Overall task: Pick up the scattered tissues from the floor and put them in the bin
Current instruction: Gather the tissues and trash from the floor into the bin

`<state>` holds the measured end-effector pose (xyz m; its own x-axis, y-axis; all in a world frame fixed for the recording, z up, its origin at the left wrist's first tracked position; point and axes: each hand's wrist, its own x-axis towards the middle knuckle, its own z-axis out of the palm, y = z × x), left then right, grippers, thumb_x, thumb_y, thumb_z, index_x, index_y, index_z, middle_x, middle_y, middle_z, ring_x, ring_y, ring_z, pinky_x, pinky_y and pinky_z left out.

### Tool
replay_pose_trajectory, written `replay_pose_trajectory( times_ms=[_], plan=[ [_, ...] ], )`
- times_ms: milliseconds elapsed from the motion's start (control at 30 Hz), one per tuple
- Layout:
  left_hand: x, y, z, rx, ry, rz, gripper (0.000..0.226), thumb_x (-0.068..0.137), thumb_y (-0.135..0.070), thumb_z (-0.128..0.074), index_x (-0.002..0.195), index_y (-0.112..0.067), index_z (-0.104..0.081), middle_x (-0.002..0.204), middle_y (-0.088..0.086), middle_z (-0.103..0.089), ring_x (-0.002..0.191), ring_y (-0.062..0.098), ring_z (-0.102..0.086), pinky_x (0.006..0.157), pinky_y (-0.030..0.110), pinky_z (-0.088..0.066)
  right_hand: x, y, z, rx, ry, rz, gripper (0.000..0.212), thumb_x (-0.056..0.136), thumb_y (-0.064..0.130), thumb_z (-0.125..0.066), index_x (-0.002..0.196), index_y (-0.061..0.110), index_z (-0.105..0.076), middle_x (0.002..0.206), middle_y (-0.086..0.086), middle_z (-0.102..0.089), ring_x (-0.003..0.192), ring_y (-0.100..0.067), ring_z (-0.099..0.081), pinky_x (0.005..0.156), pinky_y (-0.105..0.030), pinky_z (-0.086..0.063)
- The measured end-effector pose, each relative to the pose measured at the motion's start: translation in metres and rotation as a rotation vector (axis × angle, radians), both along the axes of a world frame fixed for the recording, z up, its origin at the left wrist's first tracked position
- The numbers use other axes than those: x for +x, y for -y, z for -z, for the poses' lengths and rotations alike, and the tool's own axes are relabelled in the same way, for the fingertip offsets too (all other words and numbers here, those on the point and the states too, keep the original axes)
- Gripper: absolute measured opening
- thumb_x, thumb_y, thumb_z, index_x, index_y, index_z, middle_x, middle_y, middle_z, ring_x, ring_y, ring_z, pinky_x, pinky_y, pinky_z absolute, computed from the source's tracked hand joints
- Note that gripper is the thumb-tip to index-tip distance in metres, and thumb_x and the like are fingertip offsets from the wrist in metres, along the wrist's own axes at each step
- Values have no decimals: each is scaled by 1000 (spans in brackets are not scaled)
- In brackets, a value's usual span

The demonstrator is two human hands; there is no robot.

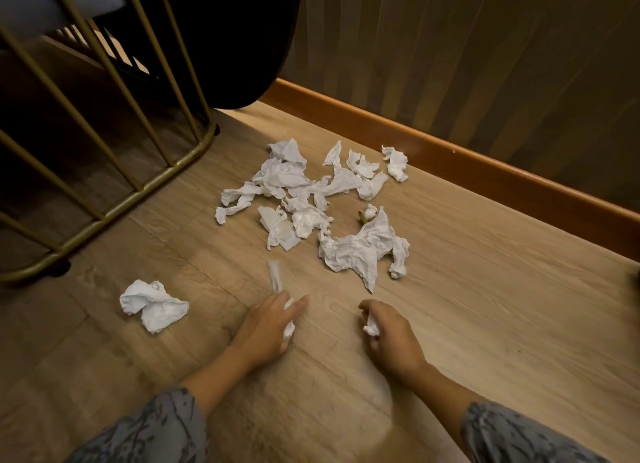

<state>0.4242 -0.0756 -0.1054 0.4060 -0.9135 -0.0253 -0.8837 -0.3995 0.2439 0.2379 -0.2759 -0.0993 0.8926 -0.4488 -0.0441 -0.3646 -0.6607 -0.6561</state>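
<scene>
Person's crouched low over the wood floor (485, 289), both hands down in front. Left hand (270, 324) is curled round a twisted tissue strip (275, 279), w/ one end poking out past the fingers toward the pile and more white showing under the palm. Right hand (391, 334) is closed to a loose fist on a small tissue wad (371, 325), so neither hand is free. The main tissue pile (304, 199) lies straight ahead of both hands, away from the person, spread roughly left-to-right along the baseboard (450, 150). Its nearest bit, the big crumpled sheet (363, 251), sits just beyond and slightly left of the right hand, so that hand looks the closer one for it. One stray crumpled tissue (152, 305) lies off alone to the left, near the left hand and apart from the rest. A gold wire frame (114, 185) stands at far left (could be a bin or furniture legs, can't tell), and no definite bin shows. Most tissues aren't gathered yet, so I'd guess it's early in the job.
</scene>
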Motion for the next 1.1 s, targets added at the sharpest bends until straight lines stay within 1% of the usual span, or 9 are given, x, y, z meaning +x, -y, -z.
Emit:
replay_pose_trajectory(
  times_ms=[133, 233, 300, 400, 600, 800, 867, 1000, 1100],
  plan=[
    [19, 27, -23, 116, -81, -118, 42, 82, -23, -62, 123, -17, -58, 134, 6, -47, 122, 25, -44, 86, 36, -50, 23, 10, -16, 55, 32, 81, 36, 86, 7, -66, 117, 23, -61, 106, 4, -68, 96, -7, -62, 80, -16, -45],
    [39, 57, -60, 146, -136, -268, 23, 83, -29, -57, 97, -14, -69, 105, 7, -66, 101, 24, -60, 80, 31, -50, 51, 28, -46, -114, 147, 78, 14, 87, 31, -71, 96, 20, -72, 86, 0, -71, 79, -15, -65, 66, -24, -45],
    [48, 84, -93, 83, -150, -305, 25, 79, -33, -59, 87, -11, -69, 88, 9, -69, 89, 27, -65, 72, 31, -51, 69, 47, -79, -241, 138, 37, 40, 84, 56, -62, 82, 18, -74, 75, -1, -69, 69, -18, -61, 60, -30, -46],
    [52, 130, -147, -101, -155, -285, 44, 75, -43, -70, 101, -7, -67, 100, 11, -70, 95, 28, -64, 74, 32, -49, 82, 80, -139, -407, 121, -54, 69, 77, 78, -38, 68, 17, -69, 62, 1, -64, 57, -15, -57, 53, -35, -50],
    [17, 210, -246, -336, -78, -105, 61, 71, -28, -78, 126, -23, -49, 116, 3, -64, 103, 24, -61, 84, 34, -53, 59, 150, -253, -647, 203, -82, 58, 94, 64, -31, 63, 19, -52, 62, 3, -55, 54, -13, -50, 52, -25, -34],
    [-37, 270, -301, -502, -67, 23, 17, 72, -19, -72, 88, -15, -72, 88, 1, -67, 84, 19, -62, 70, 32, -53, -8, 205, -315, -509, 509, 185, 39, 98, 51, -39, 103, 16, -57, 78, 5, -63, 68, -10, -60, 60, -20, -47],
    [-58, 294, -309, -523, -173, 65, 20, 75, -19, -71, 95, -19, -66, 91, -1, -66, 86, 18, -62, 66, 26, -52, -41, 219, -313, -475, 660, 315, 30, 101, 38, -37, 99, 15, -55, 69, 10, -56, 61, -9, -58, 53, -20, -43],
    [-116, 345, -316, -516, -479, 152, 72, 79, -25, -74, 138, -28, -31, 108, -3, -63, 92, 16, -63, 75, 20, -51, -121, 254, -299, -474, 685, 538, 20, 99, 29, -44, 85, 18, -54, 69, 7, -56, 62, -12, -57, 50, -20, -41],
    [-174, 384, -314, -571, -512, 172, 52, 78, -42, -75, 122, -23, -55, 110, -7, -62, 100, 11, -59, 81, 24, -52, -188, 282, -295, -518, 631, 701, 24, 98, 31, -48, 79, 18, -56, 72, 4, -58, 66, -11, -57, 55, -15, -40]
  ],
)
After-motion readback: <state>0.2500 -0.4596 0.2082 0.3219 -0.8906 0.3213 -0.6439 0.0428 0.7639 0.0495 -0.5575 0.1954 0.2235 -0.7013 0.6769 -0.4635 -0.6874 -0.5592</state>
